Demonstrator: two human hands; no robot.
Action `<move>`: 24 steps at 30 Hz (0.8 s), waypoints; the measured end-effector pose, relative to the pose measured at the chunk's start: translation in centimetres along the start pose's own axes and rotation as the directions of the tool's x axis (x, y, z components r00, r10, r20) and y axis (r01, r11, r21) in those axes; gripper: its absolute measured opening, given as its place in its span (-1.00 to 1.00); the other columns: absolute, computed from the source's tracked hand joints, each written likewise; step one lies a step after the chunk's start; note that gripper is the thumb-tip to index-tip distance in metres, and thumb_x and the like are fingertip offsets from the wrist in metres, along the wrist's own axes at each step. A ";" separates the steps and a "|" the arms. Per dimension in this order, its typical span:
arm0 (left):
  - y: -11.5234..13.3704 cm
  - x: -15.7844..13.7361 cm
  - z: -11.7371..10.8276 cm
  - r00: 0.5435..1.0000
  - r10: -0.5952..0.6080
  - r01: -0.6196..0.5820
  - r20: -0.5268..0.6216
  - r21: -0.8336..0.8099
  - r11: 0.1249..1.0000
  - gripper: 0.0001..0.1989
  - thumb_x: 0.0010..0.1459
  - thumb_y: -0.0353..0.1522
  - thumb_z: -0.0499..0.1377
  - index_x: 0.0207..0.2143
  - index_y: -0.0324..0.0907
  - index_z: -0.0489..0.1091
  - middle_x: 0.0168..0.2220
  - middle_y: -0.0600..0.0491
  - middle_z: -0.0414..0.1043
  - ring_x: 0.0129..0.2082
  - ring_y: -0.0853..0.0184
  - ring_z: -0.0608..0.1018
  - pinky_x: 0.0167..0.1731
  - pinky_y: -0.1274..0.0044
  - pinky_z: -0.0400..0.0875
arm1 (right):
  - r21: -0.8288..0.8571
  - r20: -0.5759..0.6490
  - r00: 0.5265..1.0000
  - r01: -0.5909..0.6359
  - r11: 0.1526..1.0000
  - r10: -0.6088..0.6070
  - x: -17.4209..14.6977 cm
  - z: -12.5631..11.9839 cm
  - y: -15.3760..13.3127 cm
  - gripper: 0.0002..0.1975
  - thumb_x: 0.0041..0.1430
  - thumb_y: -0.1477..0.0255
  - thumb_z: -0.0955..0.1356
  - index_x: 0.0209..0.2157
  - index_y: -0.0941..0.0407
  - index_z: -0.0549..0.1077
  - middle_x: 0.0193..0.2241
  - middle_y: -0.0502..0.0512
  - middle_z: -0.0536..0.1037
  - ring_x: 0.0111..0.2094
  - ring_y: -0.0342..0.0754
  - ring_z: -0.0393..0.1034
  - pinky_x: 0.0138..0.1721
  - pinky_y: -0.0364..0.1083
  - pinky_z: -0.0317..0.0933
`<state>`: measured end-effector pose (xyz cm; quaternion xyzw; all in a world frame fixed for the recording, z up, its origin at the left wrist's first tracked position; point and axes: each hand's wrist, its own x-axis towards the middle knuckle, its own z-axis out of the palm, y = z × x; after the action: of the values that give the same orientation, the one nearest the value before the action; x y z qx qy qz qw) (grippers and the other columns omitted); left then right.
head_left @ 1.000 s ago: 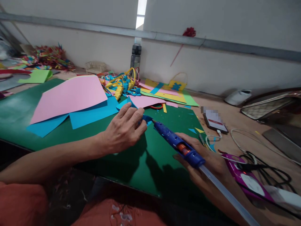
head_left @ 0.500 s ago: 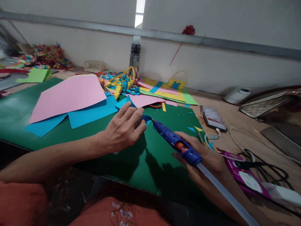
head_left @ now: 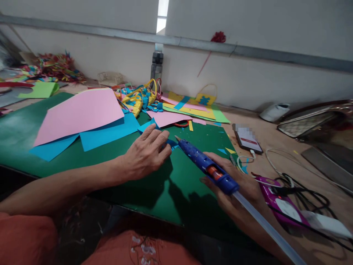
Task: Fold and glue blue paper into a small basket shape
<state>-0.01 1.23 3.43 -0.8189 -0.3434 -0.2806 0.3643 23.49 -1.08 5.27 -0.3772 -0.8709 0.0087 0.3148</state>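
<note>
My left hand is closed on a folded piece of blue paper; most of that piece is hidden behind the fingers, with one end showing on the right. In my right hand is a blue hot glue gun with a long translucent glue stick sticking out of its back. Its metal nozzle points at the blue paper's right end, very near it. A pink sheet lies over blue sheets on the green board, to the left of my left hand.
Small yellow and blue paper baskets stand at the back. Red-handled scissors lie partly under pink paper. On the right are a phone with a cable, a purple power strip with black cords, and a bag.
The glue gun's nozzle has shifted slightly left and up beside the blue paper's end. My left hand keeps its grip on the paper, and the view has moved a little.
</note>
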 end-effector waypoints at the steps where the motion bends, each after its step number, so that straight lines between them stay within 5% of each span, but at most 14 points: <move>1: 0.0 0.0 0.0 1.000 0.002 -0.002 0.007 -0.008 1.000 -0.81 0.19 -0.50 -0.02 -0.39 -0.26 0.37 -0.20 -0.14 0.40 -0.26 0.27 0.42 -0.11 0.26 0.39 | 0.012 -0.025 1.000 -0.002 1.000 0.003 0.2 -0.1 0.1 -0.57 0.14 0.48 0.28 0.07 0.02 0.23 -0.11 0.10 0.49 -0.18 0.01 0.46 -0.21 -0.08 0.36; 4: -0.1 0.0 0.1 1.000 0.007 -0.006 0.024 -0.020 1.000 -0.78 0.20 -0.50 -0.05 -0.40 -0.26 0.36 -0.21 -0.12 0.39 -0.25 0.28 0.42 -0.10 0.27 0.39 | -0.015 -0.171 0.985 0.024 1.000 -0.026 1.3 -0.3 1.4 -0.59 0.16 0.39 0.27 0.07 -0.01 0.24 -0.14 0.11 0.49 -0.18 0.04 0.44 -0.21 -0.03 0.35; 8: -0.7 -0.1 0.2 1.000 -0.009 0.009 -0.014 -0.015 1.000 -0.77 0.21 -0.51 -0.06 -0.43 -0.23 0.34 -0.21 -0.08 0.37 -0.25 0.30 0.40 -0.11 0.28 0.40 | -0.297 -0.247 0.956 -0.228 0.927 0.156 3.0 -0.6 4.5 -0.55 0.13 0.36 0.28 0.07 0.10 0.28 -0.09 0.26 0.44 -0.09 0.16 0.37 -0.17 0.07 0.28; 13: -2.0 -0.6 0.7 0.997 -0.019 0.013 -0.080 -0.077 0.997 -0.83 0.16 -0.54 0.00 -0.37 -0.21 0.36 -0.17 -0.08 0.37 -0.21 0.28 0.41 -0.08 0.24 0.37 | -0.533 -0.045 0.909 -0.372 0.760 0.414 3.8 0.2 7.2 -0.42 0.06 0.44 0.27 0.14 0.21 0.16 -0.23 0.28 0.53 -0.26 0.17 0.41 -0.28 0.04 0.19; 18: -2.4 -0.8 1.2 0.973 -0.153 0.088 -0.171 -0.337 0.937 -0.89 0.11 -0.53 0.11 -0.36 -0.18 0.38 -0.18 -0.02 0.41 -0.19 0.33 0.47 -0.04 0.31 0.38 | -0.610 0.150 0.875 -0.284 0.740 0.459 3.4 2.3 8.2 -0.44 -0.01 0.56 0.23 0.10 0.22 0.18 -0.18 0.28 0.52 -0.16 0.16 0.35 -0.11 0.12 0.05; 24: -1.5 -0.1 0.4 0.921 -0.347 0.195 -0.175 -0.565 0.802 -0.97 0.09 -0.46 0.18 -0.41 -0.20 0.41 -0.27 0.02 0.48 -0.29 0.40 0.54 -0.27 0.55 0.47 | -0.649 0.179 0.876 -0.237 0.723 0.448 3.7 4.1 8.0 -0.53 -0.05 0.65 0.20 -0.04 0.22 0.31 -0.23 0.29 0.51 -0.18 0.17 0.34 -0.02 0.28 -0.12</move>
<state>-1.12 2.30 3.72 -0.7834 -0.3126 -0.5237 0.1194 24.51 7.97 1.98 -0.6077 -0.7793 -0.1517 0.0219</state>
